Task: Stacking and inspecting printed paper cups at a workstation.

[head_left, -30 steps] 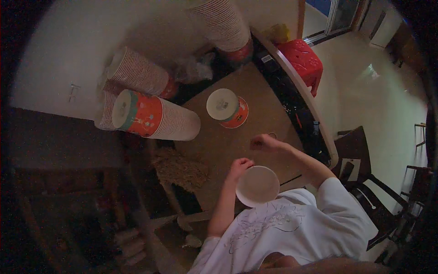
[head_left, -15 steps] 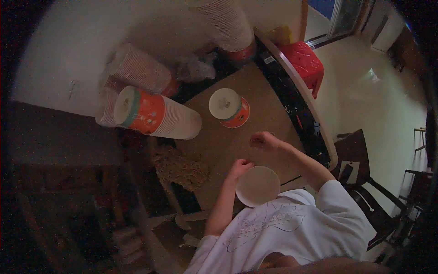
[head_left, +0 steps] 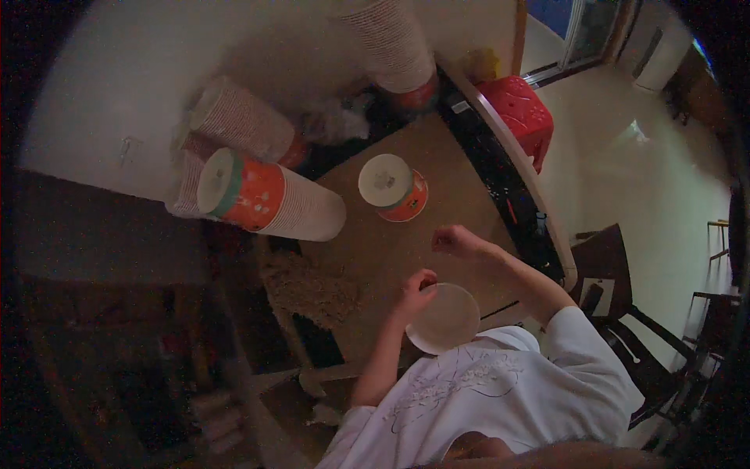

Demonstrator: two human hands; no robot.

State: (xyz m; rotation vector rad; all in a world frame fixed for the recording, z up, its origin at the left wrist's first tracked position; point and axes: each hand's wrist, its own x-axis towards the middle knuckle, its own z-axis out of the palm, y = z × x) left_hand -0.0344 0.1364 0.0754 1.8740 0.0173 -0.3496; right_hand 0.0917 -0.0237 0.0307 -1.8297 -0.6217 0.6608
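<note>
White short-sleeved shirt (head_left: 500, 391) with line drawing

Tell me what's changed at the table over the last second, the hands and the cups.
Very little. The right hand hangs loosely closed over the brown table, about where it was. The left hand still grips the rim of the white bowl near the person's chest. The capped red cup and the lying stack of cups only seem to shift as the head camera moves.
</note>
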